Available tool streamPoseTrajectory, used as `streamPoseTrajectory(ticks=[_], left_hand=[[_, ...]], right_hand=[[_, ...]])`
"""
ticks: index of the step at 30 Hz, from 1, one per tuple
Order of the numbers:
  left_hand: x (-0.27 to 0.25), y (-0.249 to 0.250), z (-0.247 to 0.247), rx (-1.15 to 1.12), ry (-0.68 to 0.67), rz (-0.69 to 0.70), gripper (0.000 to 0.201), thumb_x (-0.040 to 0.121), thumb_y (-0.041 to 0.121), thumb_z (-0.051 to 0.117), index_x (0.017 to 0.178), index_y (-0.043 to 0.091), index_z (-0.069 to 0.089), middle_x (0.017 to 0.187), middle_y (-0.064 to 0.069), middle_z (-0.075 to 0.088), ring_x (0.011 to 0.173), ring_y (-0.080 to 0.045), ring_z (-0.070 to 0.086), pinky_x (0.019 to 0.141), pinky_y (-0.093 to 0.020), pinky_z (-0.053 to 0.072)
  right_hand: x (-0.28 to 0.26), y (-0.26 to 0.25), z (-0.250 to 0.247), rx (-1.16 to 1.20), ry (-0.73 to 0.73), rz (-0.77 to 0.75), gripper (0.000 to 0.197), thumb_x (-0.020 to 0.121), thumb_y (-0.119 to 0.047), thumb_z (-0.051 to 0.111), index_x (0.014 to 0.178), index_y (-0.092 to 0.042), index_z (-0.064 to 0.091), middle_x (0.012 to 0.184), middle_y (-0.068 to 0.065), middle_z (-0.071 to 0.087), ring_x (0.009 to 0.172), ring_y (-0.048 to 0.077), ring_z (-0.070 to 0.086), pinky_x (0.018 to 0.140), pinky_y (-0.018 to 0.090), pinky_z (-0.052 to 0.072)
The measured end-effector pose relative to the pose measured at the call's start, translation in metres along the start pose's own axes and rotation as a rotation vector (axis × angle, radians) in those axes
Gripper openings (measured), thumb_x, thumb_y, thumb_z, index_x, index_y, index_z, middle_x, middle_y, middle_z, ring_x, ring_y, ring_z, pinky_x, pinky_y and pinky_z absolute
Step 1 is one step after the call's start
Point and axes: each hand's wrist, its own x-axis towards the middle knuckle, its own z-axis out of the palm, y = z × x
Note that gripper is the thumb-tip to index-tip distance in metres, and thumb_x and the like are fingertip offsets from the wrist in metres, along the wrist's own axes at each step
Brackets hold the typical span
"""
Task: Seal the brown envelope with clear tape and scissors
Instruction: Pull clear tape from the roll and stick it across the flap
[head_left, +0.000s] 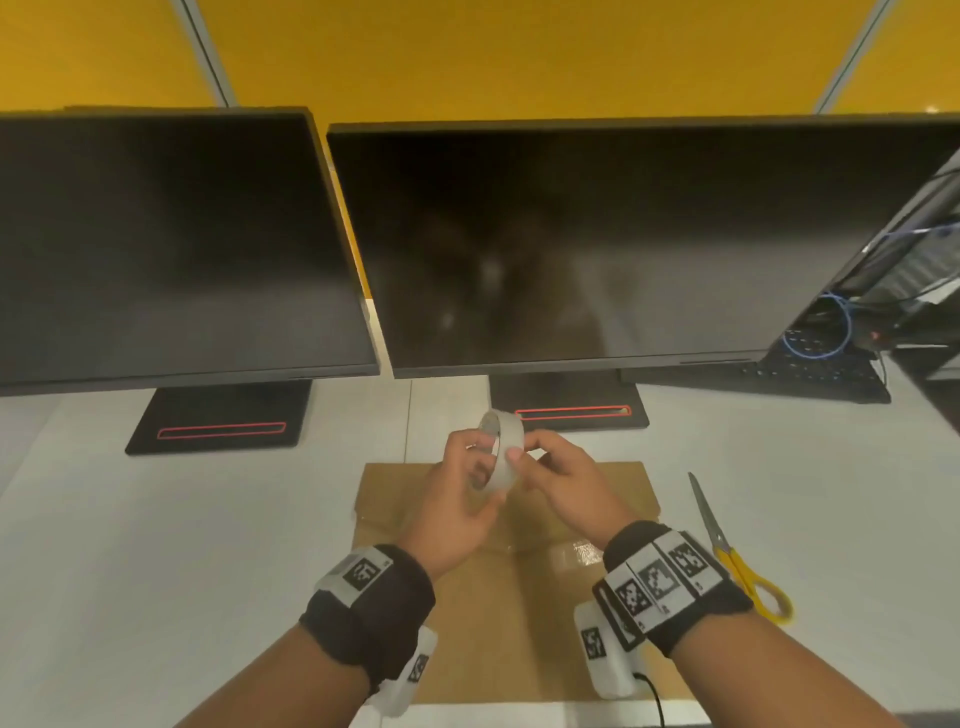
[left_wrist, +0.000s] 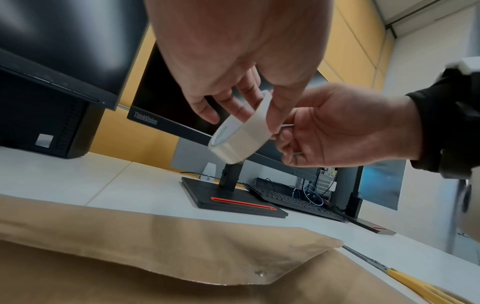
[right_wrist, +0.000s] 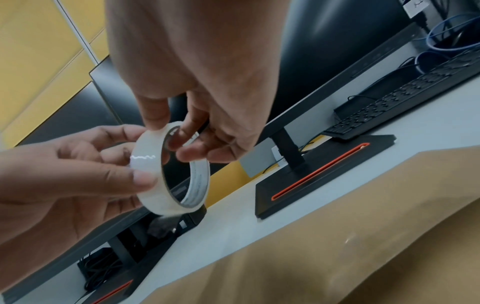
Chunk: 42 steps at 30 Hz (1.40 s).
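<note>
Both hands hold a roll of clear tape (head_left: 501, 449) in the air above the far part of the brown envelope (head_left: 519, 603). My left hand (head_left: 480, 467) grips the roll from the left, thumb on its outer face (right_wrist: 145, 164). My right hand (head_left: 522, 452) pinches its rim, thumb outside and fingers inside the ring (right_wrist: 171, 137). The left wrist view shows the roll (left_wrist: 239, 135) between both hands. The envelope lies flat on the table, with a shiny clear patch (head_left: 576, 553) near its flap. Yellow-handled scissors (head_left: 727, 551) lie closed on the table to the envelope's right.
Two dark monitors (head_left: 571, 249) stand on black bases (head_left: 571, 415) just beyond the envelope. A black keyboard (head_left: 810, 374) and blue cables (head_left: 821, 332) sit at the back right. The white table (head_left: 182, 519) is bare left of the envelope.
</note>
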Motion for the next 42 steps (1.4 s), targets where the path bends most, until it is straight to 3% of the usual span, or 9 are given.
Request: streamPoseTrajectory(ticks=[4, 7, 11, 17, 27, 31, 34, 38, 42], left_hand=[[0.0, -0.002, 0.0, 0.021, 0.114, 0.011, 0.054, 0.073, 0.003, 0.064, 0.106, 0.037, 0.037, 0.105, 0.012, 0.047, 0.106, -0.006, 0.048, 0.09, -0.013, 0.039], [0.009, -0.004, -0.006, 0.057, 0.241, -0.1, 0.055, 0.082, 0.008, 0.066, 0.121, 0.032, 0.036, 0.118, 0.013, 0.039, 0.111, -0.003, 0.042, 0.092, -0.011, 0.036], [0.02, -0.003, -0.009, -0.066, 0.074, -0.212, 0.049, 0.094, 0.024, 0.057, 0.136, 0.034, 0.034, 0.123, 0.018, 0.043, 0.107, -0.002, 0.048, 0.083, -0.008, 0.039], [0.015, 0.002, -0.008, -0.027, 0.08, -0.101, 0.035, 0.097, 0.003, 0.043, 0.115, 0.031, 0.057, 0.11, 0.01, 0.061, 0.104, -0.002, 0.055, 0.089, -0.013, 0.043], [0.011, 0.006, -0.005, 0.45, 0.032, 0.184, 0.053, 0.09, 0.004, 0.045, 0.135, 0.031, 0.048, 0.113, 0.009, 0.059, 0.102, -0.012, 0.053, 0.09, -0.034, 0.048], [0.01, 0.01, -0.006, 0.138, 0.166, -0.009, 0.063, 0.092, 0.013, 0.056, 0.144, 0.036, 0.029, 0.131, 0.017, 0.043, 0.114, -0.005, 0.048, 0.099, -0.024, 0.044], [0.012, 0.001, -0.013, 0.017, 0.152, -0.211, 0.054, 0.09, 0.019, 0.062, 0.138, 0.033, 0.039, 0.129, 0.013, 0.048, 0.109, -0.007, 0.05, 0.092, -0.022, 0.043], [0.008, -0.004, -0.016, 0.136, 0.045, -0.198, 0.025, 0.094, 0.013, 0.052, 0.107, 0.034, 0.059, 0.102, 0.005, 0.066, 0.097, -0.014, 0.06, 0.083, -0.024, 0.048], [0.007, 0.001, -0.016, 0.308, 0.12, -0.161, 0.024, 0.094, 0.013, 0.05, 0.113, 0.028, 0.057, 0.098, 0.006, 0.064, 0.089, -0.013, 0.059, 0.076, -0.024, 0.048]], right_hand=[[-0.006, 0.005, -0.015, -0.018, -0.109, -0.025, 0.02, 0.091, -0.039, 0.054, 0.094, -0.019, 0.058, 0.087, 0.025, 0.06, 0.072, 0.019, 0.051, 0.075, 0.039, 0.047], [-0.012, 0.004, -0.024, 0.044, -0.174, -0.018, 0.014, 0.091, -0.03, 0.053, 0.095, -0.019, 0.059, 0.102, 0.019, 0.06, 0.084, 0.015, 0.052, 0.083, 0.034, 0.044], [-0.019, 0.0, -0.028, 0.114, -0.276, -0.013, 0.009, 0.087, -0.022, 0.053, 0.085, -0.026, 0.061, 0.093, 0.006, 0.062, 0.088, 0.011, 0.054, 0.082, 0.018, 0.042], [-0.026, 0.001, -0.026, 0.094, -0.309, -0.014, 0.019, 0.081, -0.025, 0.052, 0.081, -0.007, 0.058, 0.08, -0.007, 0.059, 0.078, 0.004, 0.053, 0.073, 0.012, 0.041], [-0.021, -0.008, -0.02, 0.126, -0.317, 0.057, 0.019, 0.079, -0.023, 0.053, 0.063, -0.028, 0.061, 0.05, -0.013, 0.045, 0.052, 0.008, 0.041, 0.053, 0.013, 0.036], [-0.022, -0.007, -0.02, 0.151, -0.278, 0.04, 0.019, 0.078, -0.028, 0.054, 0.06, -0.029, 0.061, 0.06, -0.003, 0.051, 0.061, 0.012, 0.048, 0.069, 0.02, 0.041], [-0.023, -0.004, -0.024, 0.177, -0.238, 0.022, 0.016, 0.071, -0.038, 0.056, 0.06, -0.026, 0.06, 0.072, 0.006, 0.056, 0.075, 0.014, 0.056, 0.077, 0.02, 0.043], [-0.024, -0.005, -0.023, 0.153, -0.274, 0.043, 0.017, 0.077, -0.03, 0.054, 0.063, -0.026, 0.062, 0.068, -0.002, 0.055, 0.068, 0.008, 0.053, 0.07, 0.014, 0.043], [-0.022, -0.008, -0.018, 0.129, -0.293, 0.062, 0.018, 0.078, -0.028, 0.054, 0.062, -0.03, 0.063, 0.055, -0.006, 0.048, 0.055, 0.009, 0.045, 0.058, 0.015, 0.038]])
